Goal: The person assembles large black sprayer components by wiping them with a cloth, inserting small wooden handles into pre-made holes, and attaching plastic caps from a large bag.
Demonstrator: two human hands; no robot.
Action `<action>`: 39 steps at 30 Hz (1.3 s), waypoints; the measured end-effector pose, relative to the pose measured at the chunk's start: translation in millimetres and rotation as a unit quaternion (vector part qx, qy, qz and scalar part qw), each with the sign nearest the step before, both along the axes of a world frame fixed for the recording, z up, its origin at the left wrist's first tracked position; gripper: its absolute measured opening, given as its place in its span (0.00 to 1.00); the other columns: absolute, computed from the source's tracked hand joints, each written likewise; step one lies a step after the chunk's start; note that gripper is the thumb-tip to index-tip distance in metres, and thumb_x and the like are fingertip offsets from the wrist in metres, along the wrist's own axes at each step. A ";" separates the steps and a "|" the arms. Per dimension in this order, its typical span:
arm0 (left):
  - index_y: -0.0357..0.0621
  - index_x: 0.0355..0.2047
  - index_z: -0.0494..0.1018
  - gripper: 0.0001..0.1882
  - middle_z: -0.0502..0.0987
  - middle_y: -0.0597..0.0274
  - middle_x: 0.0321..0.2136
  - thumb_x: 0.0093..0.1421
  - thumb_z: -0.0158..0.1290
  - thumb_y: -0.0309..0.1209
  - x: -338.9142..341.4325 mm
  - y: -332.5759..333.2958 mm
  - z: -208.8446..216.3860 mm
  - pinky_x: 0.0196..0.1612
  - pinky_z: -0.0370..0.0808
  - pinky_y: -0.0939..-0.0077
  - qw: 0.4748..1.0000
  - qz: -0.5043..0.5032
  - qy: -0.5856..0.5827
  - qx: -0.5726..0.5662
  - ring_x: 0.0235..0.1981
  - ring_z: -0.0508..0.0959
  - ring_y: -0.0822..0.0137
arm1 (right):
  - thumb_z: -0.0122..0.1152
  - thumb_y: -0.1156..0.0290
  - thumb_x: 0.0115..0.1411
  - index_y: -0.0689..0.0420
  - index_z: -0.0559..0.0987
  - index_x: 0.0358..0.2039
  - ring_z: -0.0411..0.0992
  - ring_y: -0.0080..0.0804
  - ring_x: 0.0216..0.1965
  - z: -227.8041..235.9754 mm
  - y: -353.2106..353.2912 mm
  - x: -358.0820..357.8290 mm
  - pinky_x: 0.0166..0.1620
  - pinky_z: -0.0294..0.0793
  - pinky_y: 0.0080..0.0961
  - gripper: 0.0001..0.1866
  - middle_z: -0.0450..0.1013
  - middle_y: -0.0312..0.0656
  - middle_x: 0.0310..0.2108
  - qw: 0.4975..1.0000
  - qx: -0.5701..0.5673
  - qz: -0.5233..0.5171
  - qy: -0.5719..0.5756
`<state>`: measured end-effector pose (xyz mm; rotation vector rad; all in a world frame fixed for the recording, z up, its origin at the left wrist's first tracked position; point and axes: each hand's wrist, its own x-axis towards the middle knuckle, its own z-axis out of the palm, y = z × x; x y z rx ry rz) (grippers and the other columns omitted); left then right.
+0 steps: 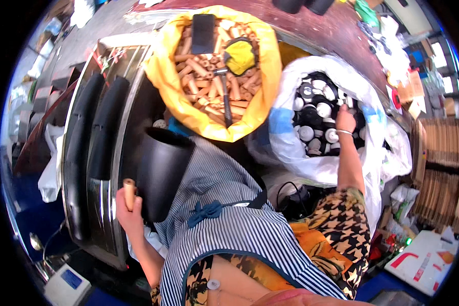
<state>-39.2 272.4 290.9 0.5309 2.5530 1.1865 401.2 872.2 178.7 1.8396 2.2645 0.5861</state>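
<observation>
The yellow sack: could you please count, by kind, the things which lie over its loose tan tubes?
Black smartphone: 1
Hammer: 1
Yellow-and-black item, perhaps a glove: 1
Total: 3, leaving out the tan tubes, too heaped to count.

Striped apron (232, 229) with blue bow (205, 213), black-and-tan houndstooth sleeve (347, 217), pale bracelet (345, 132)

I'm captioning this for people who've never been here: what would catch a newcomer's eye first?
Likely the big yellow bag at top centre, full of tan tubes. To its right, the right hand reaches into a white bag of black and white round parts. At left, the left hand holds a single tube beside a wide black cylinder.
</observation>
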 end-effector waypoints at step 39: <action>0.37 0.40 0.72 0.08 0.76 0.55 0.43 0.66 0.52 0.30 29.5 -1.8 -0.7 0.54 0.77 0.69 0.457 0.202 -0.572 0.651 0.48 0.76 0.62 | 0.61 0.72 0.48 0.38 0.74 0.54 0.71 0.38 0.53 197.9 -365.0 -394.6 0.44 0.80 0.28 0.30 0.67 0.40 0.50 0.490 -0.062 0.859 0.139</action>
